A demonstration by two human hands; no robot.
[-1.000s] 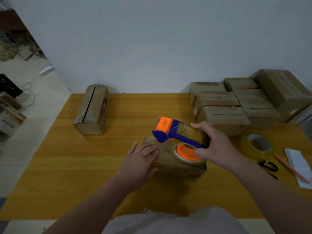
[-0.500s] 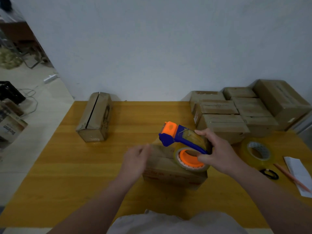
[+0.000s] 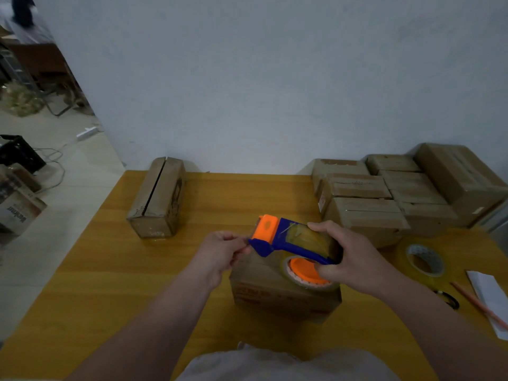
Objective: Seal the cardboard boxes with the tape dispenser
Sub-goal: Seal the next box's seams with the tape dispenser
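A small cardboard box [image 3: 277,295] sits on the yellow table [image 3: 110,284] right in front of me. Above it my right hand [image 3: 354,259] grips a blue and orange tape dispenser [image 3: 286,240] loaded with clear tape, its orange hub facing me. My left hand [image 3: 220,254] is raised at the dispenser's blue nose, fingers curled and pinching at the tape end there; the tape end itself is too faint to make out. The box top is largely hidden by the dispenser and hands.
A long box [image 3: 156,199] with an open seam lies at the back left. A stack of several boxes [image 3: 384,199] fills the back right. A spare tape roll [image 3: 424,261], scissors [image 3: 448,299], a pencil [image 3: 478,305] and paper [image 3: 492,301] lie at the right edge.
My left hand lifted off the box top and rose to the dispenser's nose, fingers closing there. The dispenser stayed in my right hand above the box.
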